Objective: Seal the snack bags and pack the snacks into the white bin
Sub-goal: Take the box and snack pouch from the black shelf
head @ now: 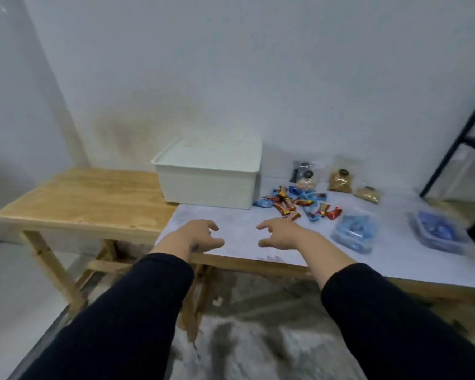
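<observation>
Both hands, left hand [196, 237] and right hand [281, 233], hover spread, each grip empty, over the bench [236, 237] before the white bin [209, 185].

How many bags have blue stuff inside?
2. One blue-filled bag lies right of the right hand; another blue-filled bag lies further right, blurred. Others may be hidden.

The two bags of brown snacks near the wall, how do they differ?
The taller brown bag stands upright and looks fuller; the smaller brown bag to its right lies low on the table and sits nearer the person. Both are clear bags with tan contents and a dark spot near the top.
</observation>
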